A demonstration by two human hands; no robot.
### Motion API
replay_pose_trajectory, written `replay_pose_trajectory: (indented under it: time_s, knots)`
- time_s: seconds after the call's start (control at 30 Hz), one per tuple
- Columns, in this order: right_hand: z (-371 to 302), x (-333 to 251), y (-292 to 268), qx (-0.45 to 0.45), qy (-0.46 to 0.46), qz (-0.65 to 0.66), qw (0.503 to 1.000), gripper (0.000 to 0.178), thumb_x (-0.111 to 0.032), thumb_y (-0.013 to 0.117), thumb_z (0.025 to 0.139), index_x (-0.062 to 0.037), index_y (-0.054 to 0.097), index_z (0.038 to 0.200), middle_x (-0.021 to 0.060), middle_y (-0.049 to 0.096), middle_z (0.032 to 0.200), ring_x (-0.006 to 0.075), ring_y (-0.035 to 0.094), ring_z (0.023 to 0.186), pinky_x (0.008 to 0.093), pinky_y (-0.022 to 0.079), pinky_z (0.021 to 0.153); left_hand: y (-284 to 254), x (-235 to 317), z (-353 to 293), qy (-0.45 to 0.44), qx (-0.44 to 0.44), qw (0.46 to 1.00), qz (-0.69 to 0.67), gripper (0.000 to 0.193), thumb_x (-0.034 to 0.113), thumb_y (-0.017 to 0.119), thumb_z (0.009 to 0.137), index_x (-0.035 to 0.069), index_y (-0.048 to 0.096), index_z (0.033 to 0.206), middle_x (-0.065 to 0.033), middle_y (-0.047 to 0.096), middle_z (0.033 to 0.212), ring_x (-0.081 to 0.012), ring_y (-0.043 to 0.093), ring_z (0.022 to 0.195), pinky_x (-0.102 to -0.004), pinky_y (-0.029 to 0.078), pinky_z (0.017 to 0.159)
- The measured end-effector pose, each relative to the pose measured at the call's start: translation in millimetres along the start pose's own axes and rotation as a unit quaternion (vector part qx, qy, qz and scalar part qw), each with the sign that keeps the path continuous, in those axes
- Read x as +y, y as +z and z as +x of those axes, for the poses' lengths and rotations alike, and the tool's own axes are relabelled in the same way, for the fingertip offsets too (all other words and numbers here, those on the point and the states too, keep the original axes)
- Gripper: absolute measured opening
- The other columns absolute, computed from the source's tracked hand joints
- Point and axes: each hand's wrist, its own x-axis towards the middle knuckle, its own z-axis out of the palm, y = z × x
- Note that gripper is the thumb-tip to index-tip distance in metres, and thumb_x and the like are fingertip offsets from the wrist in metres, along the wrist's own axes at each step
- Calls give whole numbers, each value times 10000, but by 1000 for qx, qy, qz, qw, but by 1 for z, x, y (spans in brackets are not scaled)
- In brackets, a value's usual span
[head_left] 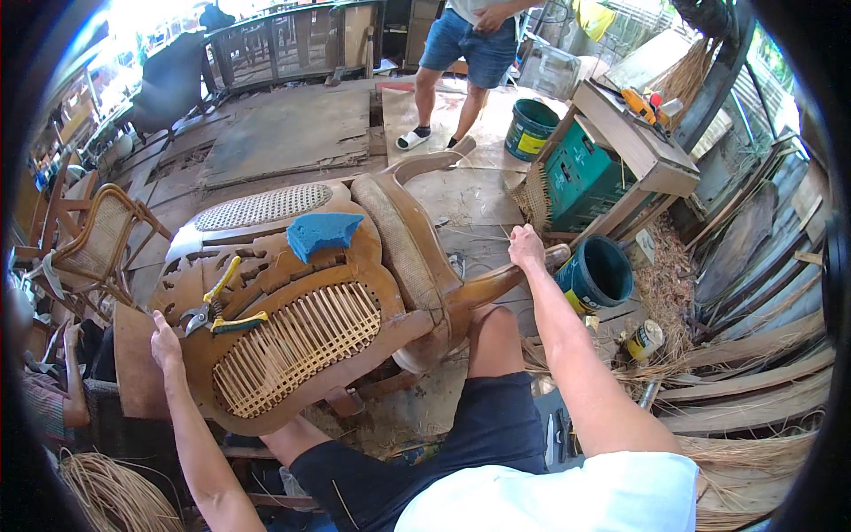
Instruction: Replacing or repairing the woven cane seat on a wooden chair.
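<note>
A carved wooden chair (408, 332) with cane panels lies tipped back before me, over my legs. The near panel (297, 350) has cane strands running mostly one way, with a few woven across; the far panel (261, 206) is closely woven. My left hand (165, 344) is closed on the chair's outer edge at the left. Beside the chair's leg at the right, my right hand (527, 247) is closed, with a thin cane strand (474, 235) trailing left from its fingers. Yellow-handled pruning shears (214, 306) and a blue sponge (324, 234) rest on the carved wood between the panels.
Another person (470, 44) stands beyond the chair; a second person's arm (74, 381) shows at far left. Dark buckets (532, 129) and a wooden workbench (634, 146) stand at right. Cane bundles (115, 492) and long wood strips (753, 390) lie at both sides.
</note>
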Motion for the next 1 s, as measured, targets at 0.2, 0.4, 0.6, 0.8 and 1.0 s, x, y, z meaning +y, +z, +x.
replay_pose_trajectory:
  time_s: [0.2, 0.4, 0.6, 0.8, 1.0]
  knots:
    - [29, 90, 55, 18, -10, -186, 982, 161, -176, 646, 856, -174, 806, 877, -33, 666, 1047, 189, 580, 1097, 277, 472, 949, 34, 24, 6, 8, -17, 999, -26, 959, 729, 272, 978, -117, 644, 1235, -315, 628, 1282, -434, 557, 1266, -482, 398, 1089]
    - [35, 78, 73, 9, -31, -186, 982, 188, -188, 630, 867, -197, 816, 889, -59, 664, 1084, 170, 570, 1100, 281, 450, 953, 19, 13, 5, -2, -8, 1000, -26, 970, 732, 266, 979, -126, 636, 1239, -313, 626, 1287, -433, 555, 1269, -483, 399, 1086]
    - [34, 84, 72, 2, -33, -138, 990, 160, -146, 633, 862, -183, 754, 958, 25, 641, 1100, 244, 625, 1067, 368, 497, 917, 15, 19, -2, 2, -10, 1000, -12, 970, 728, 258, 983, -129, 642, 1224, -317, 627, 1278, -435, 559, 1260, -482, 399, 1083]
    - [30, 90, 63, 3, -46, -84, 995, 161, -75, 640, 850, -137, 690, 990, 130, 602, 1139, 341, 675, 1028, 439, 565, 879, 20, 17, -2, 9, -14, 999, -31, 961, 730, 260, 982, -115, 648, 1226, -311, 633, 1271, -434, 562, 1254, -479, 402, 1079]
    - [21, 106, 22, 25, -4, -113, 993, 130, -97, 628, 852, -150, 723, 922, 66, 636, 1098, 277, 646, 1018, 384, 538, 896, 48, 39, -3, 18, -31, 999, -41, 953, 734, 265, 978, -98, 655, 1229, -308, 632, 1274, -434, 558, 1260, -475, 401, 1081]
